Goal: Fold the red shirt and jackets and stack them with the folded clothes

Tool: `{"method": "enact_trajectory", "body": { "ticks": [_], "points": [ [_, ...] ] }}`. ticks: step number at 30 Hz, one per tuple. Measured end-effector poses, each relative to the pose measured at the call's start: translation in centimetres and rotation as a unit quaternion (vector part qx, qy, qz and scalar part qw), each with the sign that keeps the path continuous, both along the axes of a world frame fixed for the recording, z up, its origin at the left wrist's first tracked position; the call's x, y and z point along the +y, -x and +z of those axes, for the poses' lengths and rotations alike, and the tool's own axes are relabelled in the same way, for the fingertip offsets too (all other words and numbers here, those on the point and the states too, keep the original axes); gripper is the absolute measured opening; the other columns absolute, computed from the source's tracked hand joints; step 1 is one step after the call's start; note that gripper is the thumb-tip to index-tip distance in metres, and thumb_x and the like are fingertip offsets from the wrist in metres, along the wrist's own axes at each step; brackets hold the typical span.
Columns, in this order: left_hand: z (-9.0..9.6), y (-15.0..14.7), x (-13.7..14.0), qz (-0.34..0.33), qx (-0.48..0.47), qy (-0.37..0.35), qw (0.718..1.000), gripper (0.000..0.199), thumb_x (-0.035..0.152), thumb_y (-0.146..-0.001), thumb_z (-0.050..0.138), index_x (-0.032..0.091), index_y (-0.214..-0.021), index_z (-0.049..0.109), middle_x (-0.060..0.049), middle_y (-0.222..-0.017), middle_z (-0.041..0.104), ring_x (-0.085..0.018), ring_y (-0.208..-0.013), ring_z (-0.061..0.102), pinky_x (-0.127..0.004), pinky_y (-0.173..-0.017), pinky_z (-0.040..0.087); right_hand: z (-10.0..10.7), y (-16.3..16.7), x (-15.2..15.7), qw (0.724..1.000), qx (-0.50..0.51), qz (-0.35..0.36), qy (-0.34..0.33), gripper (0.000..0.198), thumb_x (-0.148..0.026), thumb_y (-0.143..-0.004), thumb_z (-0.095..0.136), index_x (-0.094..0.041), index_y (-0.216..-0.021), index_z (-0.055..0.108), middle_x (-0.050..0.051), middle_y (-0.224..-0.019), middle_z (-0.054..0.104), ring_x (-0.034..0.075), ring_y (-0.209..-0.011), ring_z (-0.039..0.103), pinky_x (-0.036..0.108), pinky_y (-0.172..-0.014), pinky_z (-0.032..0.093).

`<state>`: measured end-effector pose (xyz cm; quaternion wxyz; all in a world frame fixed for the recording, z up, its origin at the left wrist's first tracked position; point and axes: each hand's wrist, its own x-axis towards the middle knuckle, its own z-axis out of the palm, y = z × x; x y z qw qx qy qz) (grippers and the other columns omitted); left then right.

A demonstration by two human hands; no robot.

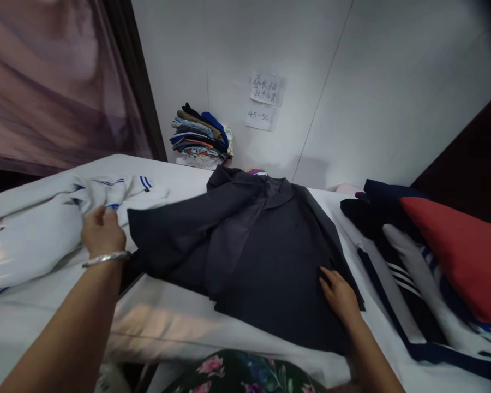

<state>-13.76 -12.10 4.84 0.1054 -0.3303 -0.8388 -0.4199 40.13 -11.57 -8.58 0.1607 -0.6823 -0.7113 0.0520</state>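
A dark grey collared jacket (270, 256) lies spread on the white-covered table, its collar away from me and one sleeve reaching left. My left hand (103, 232), with a silver bangle at the wrist, is left of that sleeve. Its fingers are curled into the bunched folds of a white garment (45, 234) with blue stripes; the fingertips are partly hidden. My right hand (339, 292) rests on the right side of the grey jacket near the hem, fingers stretched out over the cloth.
A stack of folded clothes (200, 134) stands at the back against the wall. Along the right lie several garments, among them a red one (462, 254) and a black one with white stripes (409, 284). Paper signs (265, 90) hang on the wall; a curtain (45, 82) is at left.
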Motion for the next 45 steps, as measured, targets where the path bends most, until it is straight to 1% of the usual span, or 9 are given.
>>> {"method": "enact_trajectory", "body": {
  "ticks": [3,5,8,13,17,24,32,37,45],
  "points": [
    [-2.0,-3.9,-1.9,-0.055,-0.036,-0.072,0.995,0.04,0.039,-0.085,0.041,0.017,-0.114,0.059,-0.005,-0.109,0.067,-0.018,-0.096,0.06,-0.031,-0.088,0.046,0.3,0.4,-0.1,1.0,-0.011,-0.008,-0.023,0.04,-0.034,-0.086,0.044,-0.02,-0.121,0.061,0.013,-0.13,0.053,0.028,-0.115,0.055,0.041,-0.093,0.047],
    [-4.1,-8.0,-3.4,-0.227,-0.109,0.005,0.968,0.039,0.047,-0.081,0.045,0.019,-0.101,0.065,-0.002,-0.083,0.069,-0.018,-0.077,0.063,-0.028,-0.075,0.049,1.4,1.1,0.4,0.998,0.0,0.012,-0.055,0.038,-0.031,-0.084,0.048,-0.018,-0.117,0.063,0.014,-0.139,0.045,0.031,-0.125,0.047,0.045,-0.099,0.043],
    [-7.0,-13.4,-5.1,-0.398,-0.13,0.161,0.894,0.043,0.054,-0.082,0.044,0.023,-0.102,0.065,-0.003,-0.093,0.07,-0.018,-0.075,0.063,-0.029,-0.071,0.048,3.9,3.4,2.6,0.991,0.091,0.073,-0.067,0.036,-0.031,-0.083,0.052,-0.02,-0.115,0.064,0.012,-0.136,0.05,0.03,-0.124,0.048,0.047,-0.103,0.039],
    [-7.9,-16.4,-5.1,-0.426,-0.042,0.315,0.847,0.05,0.051,-0.084,0.041,0.019,-0.118,0.058,-0.008,-0.101,0.069,-0.023,-0.092,0.064,-0.032,-0.077,0.044,6.4,10.1,10.0,0.877,0.462,0.024,0.133,0.025,-0.023,-0.076,0.066,-0.018,-0.101,0.067,0.006,-0.096,0.069,0.019,-0.08,0.066,0.031,-0.073,0.055],
    [-6.5,-16.5,-4.6,-0.445,-0.045,0.355,0.821,0.049,0.053,-0.083,0.041,0.021,-0.115,0.06,-0.006,-0.087,0.07,-0.024,-0.086,0.064,-0.031,-0.071,0.042,6.2,14.4,16.7,0.83,0.53,-0.037,0.169,0.019,-0.022,-0.081,0.063,-0.014,-0.098,0.061,0.007,-0.088,0.067,0.012,-0.06,0.063,0.023,-0.051,0.053],
    [-6.6,-17.0,-4.4,-0.492,-0.155,0.338,0.788,0.046,0.04,-0.076,0.052,0.024,-0.119,0.055,0.0,-0.078,0.061,-0.018,-0.079,0.058,-0.027,-0.066,0.038,4.8,17.7,24.3,0.776,0.581,-0.106,0.221,0.03,-0.029,-0.091,0.052,-0.01,-0.115,0.052,0.012,-0.103,0.062,0.016,-0.081,0.064,0.03,-0.065,0.057],
    [-4.9,-16.7,-2.4,-0.541,-0.249,0.247,0.764,0.033,0.032,-0.075,0.052,0.025,-0.107,0.058,0.006,-0.062,0.039,-0.012,-0.061,0.043,-0.024,-0.06,0.034,6.9,21.4,30.4,0.793,0.575,-0.115,0.168,0.034,-0.035,-0.09,0.055,-0.016,-0.119,0.054,0.008,-0.117,0.057,0.019,-0.099,0.059,0.04,-0.083,0.052],
    [-8.2,-14.5,-0.4,-0.469,-0.306,0.236,0.794,0.039,0.023,-0.072,0.049,0.02,-0.11,0.054,0.007,-0.061,0.033,-0.011,-0.058,0.037,-0.024,-0.056,0.032,8.7,21.5,34.3,0.827,0.533,-0.125,0.13,0.032,-0.034,-0.091,0.055,-0.015,-0.117,0.054,0.007,-0.111,0.059,0.017,-0.091,0.061,0.036,-0.077,0.054],
    [-10.3,-13.8,-0.7,-0.472,-0.352,0.259,0.766,0.035,0.025,-0.072,0.052,0.018,-0.106,0.056,0.007,-0.061,0.038,-0.012,-0.059,0.04,-0.024,-0.056,0.031,4.0,19.3,33.8,0.846,0.433,-0.202,0.237,0.032,-0.035,-0.087,0.059,-0.011,-0.109,0.058,0.009,-0.103,0.061,0.017,-0.086,0.062,0.034,-0.072,0.054]
  ]
}}
